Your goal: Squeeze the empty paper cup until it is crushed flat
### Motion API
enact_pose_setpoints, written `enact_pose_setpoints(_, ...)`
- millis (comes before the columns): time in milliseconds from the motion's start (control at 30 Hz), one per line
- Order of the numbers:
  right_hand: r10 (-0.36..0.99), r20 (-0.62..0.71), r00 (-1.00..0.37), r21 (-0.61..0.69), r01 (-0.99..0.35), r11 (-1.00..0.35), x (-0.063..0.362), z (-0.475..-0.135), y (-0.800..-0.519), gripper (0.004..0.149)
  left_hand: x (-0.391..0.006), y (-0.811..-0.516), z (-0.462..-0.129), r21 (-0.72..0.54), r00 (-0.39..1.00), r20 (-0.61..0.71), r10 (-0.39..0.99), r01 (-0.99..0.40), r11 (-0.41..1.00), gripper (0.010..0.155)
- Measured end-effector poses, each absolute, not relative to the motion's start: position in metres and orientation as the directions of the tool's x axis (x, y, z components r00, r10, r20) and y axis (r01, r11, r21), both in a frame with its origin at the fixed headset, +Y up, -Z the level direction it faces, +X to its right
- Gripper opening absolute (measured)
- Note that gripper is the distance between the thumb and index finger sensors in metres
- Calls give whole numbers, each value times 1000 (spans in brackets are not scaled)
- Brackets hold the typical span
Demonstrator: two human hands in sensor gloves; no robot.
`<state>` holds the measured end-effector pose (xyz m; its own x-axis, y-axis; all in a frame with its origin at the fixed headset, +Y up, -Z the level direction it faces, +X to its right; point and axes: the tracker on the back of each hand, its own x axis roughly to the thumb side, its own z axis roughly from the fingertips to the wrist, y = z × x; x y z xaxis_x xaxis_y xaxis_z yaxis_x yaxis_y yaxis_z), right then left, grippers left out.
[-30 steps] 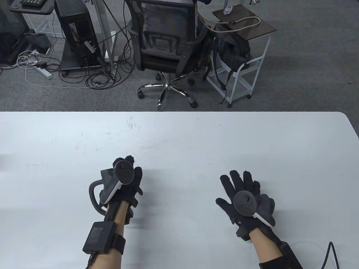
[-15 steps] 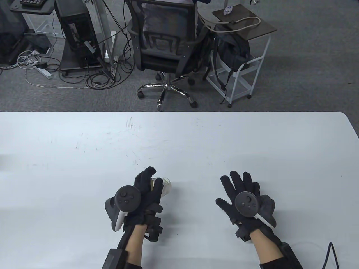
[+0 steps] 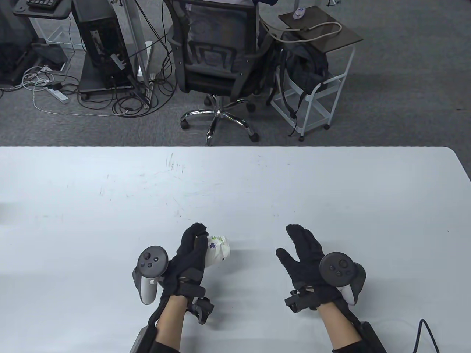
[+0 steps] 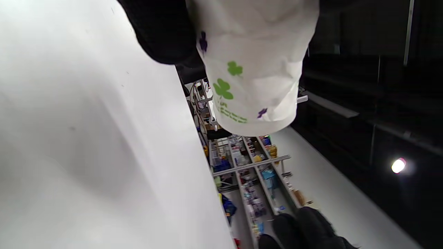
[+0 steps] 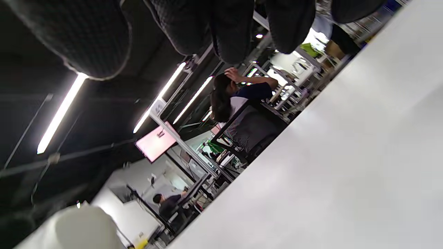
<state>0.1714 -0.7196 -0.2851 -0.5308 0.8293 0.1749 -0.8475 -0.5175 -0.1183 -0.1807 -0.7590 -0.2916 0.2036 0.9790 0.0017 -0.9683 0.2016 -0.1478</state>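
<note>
My left hand [image 3: 191,253] grips a white paper cup [image 3: 218,250] with green and purple clover prints, holding it on its side just above the white table [image 3: 235,184]. The cup is dented and creased. In the left wrist view the cup [image 4: 256,65] fills the top, its base pointing away from the hand, with dark fingers [image 4: 162,31] around it. My right hand [image 3: 305,253] is open and empty, turned on edge with the palm facing the cup, a short way to its right. In the right wrist view its fingers [image 5: 228,27] hang from the top edge, and the cup's base [image 5: 83,224] shows blurred at the bottom left.
Beyond the table's far edge stand an office chair [image 3: 217,62], a white cart with a brown top [image 3: 316,73] and a computer tower with cables [image 3: 103,47]. A black cable [image 3: 427,334] lies on the table at the bottom right.
My left hand swung right and rolled over, bringing the cup into view on its side. My right hand turned from palm-down flat to on edge, facing the cup.
</note>
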Motion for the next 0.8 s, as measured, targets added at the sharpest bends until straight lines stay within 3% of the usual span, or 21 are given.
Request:
enact_pose_setpoints(167,917,140,-374,-85,-927,-365,145,-294,-701,74,-176,-760,-291,-193,111,9,994,-975,110,66)
enact_pose_setpoints(267,921,163,-354,-81,-935,-345,132,-296,-700,74,-170,-759,-290,-220,113,21,993,-969,115,65)
enact_pose_setpoints(400,947,171,-271,-43,-962,-268,115,-292,-716,74,-160,-755,-290,-276,114,50,992,-953,123,66)
enact_pose_setpoints(633,992,121,38,107,-994,24,93,-281,-747,81,-137,-750,-285,-366,134,85,987,-917,156,65)
enact_pose_setpoints(800,986,161,39,211,-977,4,83,-280,-751,84,-119,-751,-281,-409,159,98,982,-893,185,67)
